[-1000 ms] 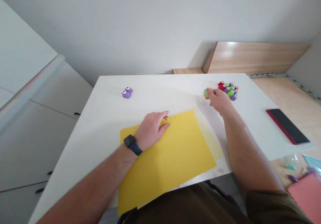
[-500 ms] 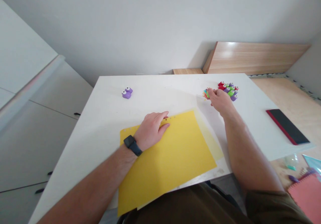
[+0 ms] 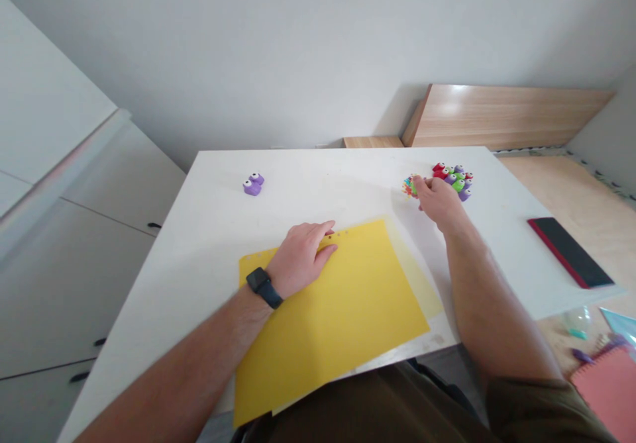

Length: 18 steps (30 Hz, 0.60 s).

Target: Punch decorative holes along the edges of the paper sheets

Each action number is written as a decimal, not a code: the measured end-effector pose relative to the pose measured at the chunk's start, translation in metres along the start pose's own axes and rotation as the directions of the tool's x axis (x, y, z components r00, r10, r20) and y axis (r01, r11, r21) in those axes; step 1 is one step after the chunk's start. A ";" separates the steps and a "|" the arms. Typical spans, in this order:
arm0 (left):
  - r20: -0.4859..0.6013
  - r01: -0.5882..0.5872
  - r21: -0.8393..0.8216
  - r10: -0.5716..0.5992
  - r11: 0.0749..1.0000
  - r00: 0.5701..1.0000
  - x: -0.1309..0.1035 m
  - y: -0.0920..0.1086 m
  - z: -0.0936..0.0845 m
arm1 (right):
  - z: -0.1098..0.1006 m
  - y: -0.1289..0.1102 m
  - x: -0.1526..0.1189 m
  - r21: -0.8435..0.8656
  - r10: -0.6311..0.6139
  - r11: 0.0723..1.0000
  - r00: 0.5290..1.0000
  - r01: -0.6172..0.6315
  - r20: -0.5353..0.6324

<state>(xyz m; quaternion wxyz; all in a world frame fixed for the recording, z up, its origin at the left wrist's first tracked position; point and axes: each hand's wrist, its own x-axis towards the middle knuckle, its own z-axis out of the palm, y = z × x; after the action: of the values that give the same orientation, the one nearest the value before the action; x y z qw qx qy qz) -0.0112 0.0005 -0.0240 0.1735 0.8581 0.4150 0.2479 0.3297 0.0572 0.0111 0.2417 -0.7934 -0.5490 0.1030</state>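
My left hand, with a dark watch on its wrist, rests on the upper part of a yellow sheet, thumb and fingers apart. A few tiny specks lie by its fingertips. My right hand is at the small pile of colourful bits at the back right, its fingers pinched together; what they hold, if anything, is too small to make out. Just beyond it sits a cluster of red, green and purple toys with eyes. Two purple toys with eyes stand at the back left.
A black and red flat case lies near the right edge of the white table. Beyond that edge are a clear bottle and a pink pad. White cabinets stand on the left, a wall behind.
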 end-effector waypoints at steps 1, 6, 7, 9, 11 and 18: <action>0.000 0.001 0.000 -0.001 1.000 1.000 0.000 0.000 0.000 | 0.000 0.000 0.000 0.002 0.000 1.000 1.000 0.000 -0.002; -0.001 -0.001 0.000 0.001 1.000 1.000 0.000 -0.001 0.000 | -0.001 0.001 0.001 0.012 0.015 1.000 0.999 -0.015 -0.048; -0.002 -0.002 -0.001 0.002 1.000 1.000 0.000 -0.001 0.000 | -0.001 0.001 0.001 0.012 0.022 1.000 0.998 -0.021 -0.062; -0.002 -0.004 -0.004 0.004 1.000 1.000 0.000 -0.001 0.000 | -0.001 0.000 0.000 0.014 0.030 0.999 0.997 -0.029 -0.064; -0.001 -0.003 -0.003 0.003 1.000 1.000 0.000 -0.001 0.000 | -0.001 -0.001 -0.001 0.031 0.032 0.999 0.999 -0.032 -0.010; -0.006 -0.002 -0.001 0.002 1.000 1.000 0.000 0.000 0.001 | 0.003 -0.001 -0.001 0.034 0.022 0.999 0.999 -0.023 0.027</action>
<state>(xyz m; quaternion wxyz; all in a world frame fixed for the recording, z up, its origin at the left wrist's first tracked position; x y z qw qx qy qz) -0.0108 0.0006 -0.0243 0.1725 0.8576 0.4146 0.2508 0.3269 0.0577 0.0086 0.2466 -0.7940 -0.5413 0.1257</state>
